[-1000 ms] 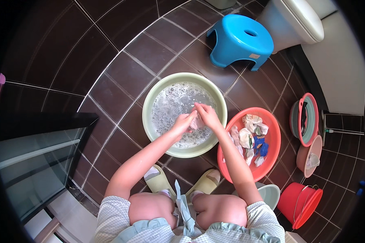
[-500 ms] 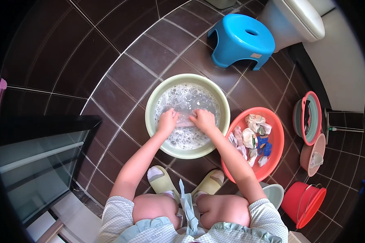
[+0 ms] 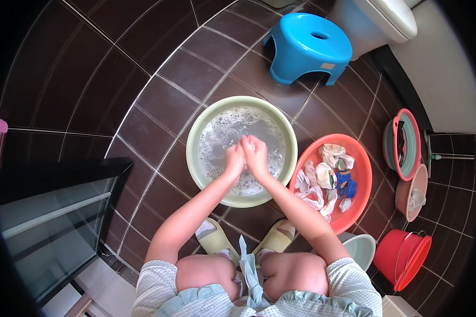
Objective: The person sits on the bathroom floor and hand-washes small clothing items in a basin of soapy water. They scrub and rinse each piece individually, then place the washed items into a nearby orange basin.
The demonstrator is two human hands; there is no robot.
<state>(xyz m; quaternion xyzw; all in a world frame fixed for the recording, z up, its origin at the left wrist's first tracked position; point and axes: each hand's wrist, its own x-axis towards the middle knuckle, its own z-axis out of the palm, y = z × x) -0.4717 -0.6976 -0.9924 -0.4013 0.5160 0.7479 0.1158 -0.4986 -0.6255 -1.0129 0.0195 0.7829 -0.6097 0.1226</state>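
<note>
A pale green basin (image 3: 195,177) of sudsy water stands on the floor in front of me. Over the water, my left hand (image 3: 235,160) and my right hand (image 3: 255,154) are closed and pressed together. Between them is a wet, pale cloth, nearly all covered by my fingers; its exact kind does not show. To the right, a coral-red basin (image 3: 363,198) holds a loose pile of small garments (image 3: 327,177), mostly white and pink, with a blue one (image 3: 346,187) among them. My right forearm passes over that basin's left edge.
Beyond the basins is a blue plastic stool (image 3: 314,45), with a toilet (image 3: 375,26) behind it. Folding basins (image 3: 407,145), a pink tub (image 3: 411,193), a red bucket (image 3: 399,259) and a pale grey-green basin (image 3: 360,251) line the right side. A framed glass panel (image 3: 58,216) is at left.
My hands were apart with the cloth stretched between them at the water. They have come together and bunched it up. The view has shifted slightly.
</note>
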